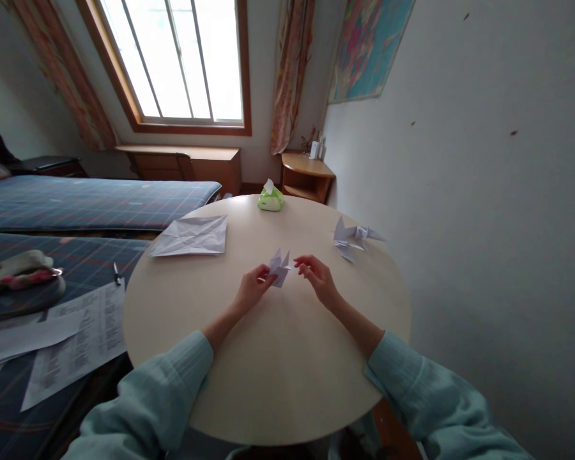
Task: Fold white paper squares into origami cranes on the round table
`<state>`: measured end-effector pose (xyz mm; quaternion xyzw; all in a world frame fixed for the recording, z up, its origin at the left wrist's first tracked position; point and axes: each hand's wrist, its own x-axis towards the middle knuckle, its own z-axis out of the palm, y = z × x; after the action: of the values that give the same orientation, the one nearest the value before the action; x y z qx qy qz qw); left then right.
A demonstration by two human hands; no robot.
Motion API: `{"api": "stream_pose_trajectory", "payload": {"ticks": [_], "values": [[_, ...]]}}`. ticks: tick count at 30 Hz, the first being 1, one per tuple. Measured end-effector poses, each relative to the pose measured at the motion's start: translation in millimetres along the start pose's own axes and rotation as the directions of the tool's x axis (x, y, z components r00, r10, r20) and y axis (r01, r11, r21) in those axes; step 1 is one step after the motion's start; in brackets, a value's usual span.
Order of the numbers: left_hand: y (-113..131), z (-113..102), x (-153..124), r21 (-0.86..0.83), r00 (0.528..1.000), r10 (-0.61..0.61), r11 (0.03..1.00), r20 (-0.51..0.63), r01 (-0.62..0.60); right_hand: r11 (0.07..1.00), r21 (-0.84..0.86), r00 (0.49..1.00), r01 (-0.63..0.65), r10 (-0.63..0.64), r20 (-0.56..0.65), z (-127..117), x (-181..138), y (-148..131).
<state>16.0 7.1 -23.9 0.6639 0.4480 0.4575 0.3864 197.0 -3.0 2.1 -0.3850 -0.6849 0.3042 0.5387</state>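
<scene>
Over the middle of the round table, my left hand (253, 289) pinches a small folded white paper figure (280, 269), its points sticking up. Just to the right of the figure, my right hand (317, 276) is raised with its fingers bent and apart, holding nothing and not touching the paper. Several finished-looking folded paper figures (357, 236) lie together on the table's right side. On the left lies a stack of creased white paper sheets (190, 236).
The round table (259, 377) has a green tissue pack (270, 197) at its far edge. Beds (96, 198) stand on the left, with printed sheets (84, 338), a pen (117, 275) and a bag (23, 281) on the nearer one. A white wall (498, 223) rises on the right.
</scene>
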Motion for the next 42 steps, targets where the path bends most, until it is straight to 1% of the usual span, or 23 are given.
{"api": "stream_pose_trajectory", "payload": {"ticks": [2, 4, 6, 8, 9, 12, 15, 18, 21, 23, 25, 27, 28, 29, 31, 35, 37, 39, 42], "values": [[0, -1, -2, 0.128, 0.997, 0.066, 0.990, -0.050, -0.059, 0.995, 0.046, 0.996, -0.092, 0.092, 0.005, 0, 2, 6], [1, -3, -4, 0.250, 0.988, 0.144, 0.960, -0.056, -0.126, 0.979, 0.072, 0.977, -0.191, 0.183, 0.111, 1, 3, 9], [2, -3, -5, 0.331, 0.977, 0.213, 0.924, -0.029, -0.192, 0.959, 0.073, 0.935, -0.274, 0.248, 0.255, 3, 3, 9], [3, -3, -6, 0.358, 0.969, 0.245, 0.906, -0.013, -0.224, 0.948, 0.068, 0.900, -0.311, 0.271, 0.340, 6, 3, 6], [3, -2, -6, 0.352, 0.970, 0.244, 0.909, -0.019, -0.222, 0.946, 0.070, 0.894, -0.316, 0.273, 0.356, 7, 3, 5], [5, 0, -5, 0.264, 0.979, 0.196, 0.948, -0.047, -0.178, 0.939, 0.097, 0.898, -0.330, 0.280, 0.341, 10, 2, 4], [6, 2, -5, 0.129, 0.989, 0.148, 0.981, -0.026, -0.144, 0.937, 0.110, 0.904, -0.333, 0.283, 0.321, 12, 1, 5], [7, 4, -5, 0.036, 0.992, 0.127, 0.991, 0.000, -0.127, 0.952, 0.078, 0.912, -0.297, 0.259, 0.319, 12, 0, 5], [6, 3, -4, 0.005, 0.994, 0.105, 0.994, 0.006, -0.105, 0.969, 0.055, 0.930, -0.240, 0.213, 0.300, 12, -3, 3], [5, 3, -3, 0.003, 0.997, 0.083, 0.997, 0.004, -0.083, 0.974, 0.050, 0.951, -0.222, 0.204, 0.234, 10, -4, 4], [4, 2, -2, -0.013, 0.997, 0.066, 0.998, 0.025, -0.066, 0.975, 0.038, 0.972, -0.218, 0.214, 0.100, 7, -3, 6], [4, 3, -2, -0.047, 0.995, 0.061, 0.997, 0.085, -0.057, 0.978, 0.028, 0.977, -0.207, 0.209, -0.052, 4, 0, 8], [4, 3, -3, -0.062, 0.990, 0.060, 0.997, 0.125, -0.052, 0.980, 0.032, 0.974, -0.198, 0.200, -0.104, 2, 1, 9], [4, 4, -3, -0.072, 0.985, 0.057, 0.996, 0.165, -0.046, 0.981, 0.043, 0.973, -0.190, 0.194, -0.126, 1, 3, 9], [5, 5, -4, -0.077, 0.973, 0.049, 0.997, 0.226, -0.033, 0.979, 0.073, 0.975, -0.191, 0.198, -0.098, 0, 6, 10], [6, 5, -6, -0.081, 0.961, 0.042, 0.997, 0.275, -0.020, 0.961, 0.094, 0.966, -0.259, 0.255, 0.052, 1, 8, 10], [7, 5, -7, -0.078, 0.954, 0.043, 0.997, 0.297, -0.020, 0.947, 0.104, 0.951, -0.305, 0.296, 0.093, 3, 7, 11], [9, 4, -8, -0.067, 0.948, 0.046, 0.997, 0.316, -0.026, 0.924, 0.137, 0.933, -0.357, 0.345, 0.105, 4, 7, 13], [13, 4, -9, -0.043, 0.945, 0.053, 0.998, 0.322, -0.041, 0.864, 0.219, 0.891, -0.454, 0.437, 0.124, 5, 7, 17]]}}
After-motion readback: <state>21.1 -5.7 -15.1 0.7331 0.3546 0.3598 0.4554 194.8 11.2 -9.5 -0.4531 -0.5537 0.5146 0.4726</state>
